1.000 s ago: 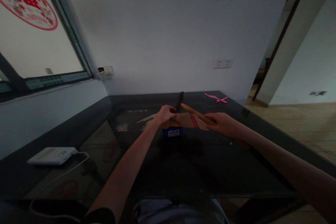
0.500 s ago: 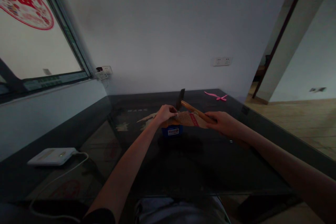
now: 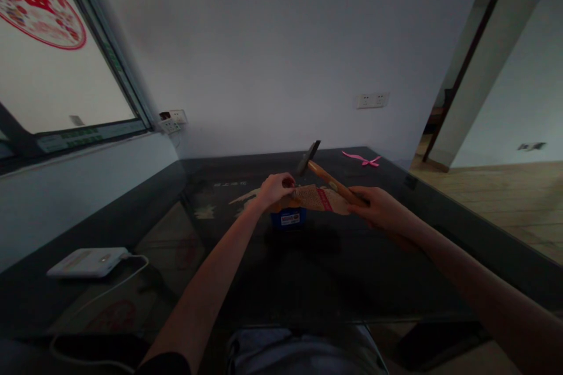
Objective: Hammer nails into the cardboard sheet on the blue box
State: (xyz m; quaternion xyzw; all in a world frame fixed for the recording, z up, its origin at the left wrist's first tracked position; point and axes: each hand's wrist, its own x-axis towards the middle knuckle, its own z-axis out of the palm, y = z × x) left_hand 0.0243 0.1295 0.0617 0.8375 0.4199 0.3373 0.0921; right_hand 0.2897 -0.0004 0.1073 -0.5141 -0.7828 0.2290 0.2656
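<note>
My right hand (image 3: 382, 206) is wrapped round the wooden handle of a hammer (image 3: 331, 179). The dark hammer head is raised, just right of and above my left fingers. My left hand (image 3: 277, 188) is closed in a pinch over a piece of brown cardboard (image 3: 313, 198) with a red printed band; what its fingertips hold is too small to tell. Under the cardboard stands a blue box (image 3: 288, 218) with a white label, its top hidden by the cardboard and my hand.
The dark glossy table (image 3: 308, 281) reaches back to the wall. A white power bank (image 3: 88, 262) with a cable (image 3: 108, 291) lies at the left. A pink ribbon (image 3: 363, 159) lies at the back right. Wall sockets (image 3: 372, 101) are behind.
The hammer head has lifted a little and swung to the right, away from my left fingers. My left hand and the cardboard stay nearly in place.
</note>
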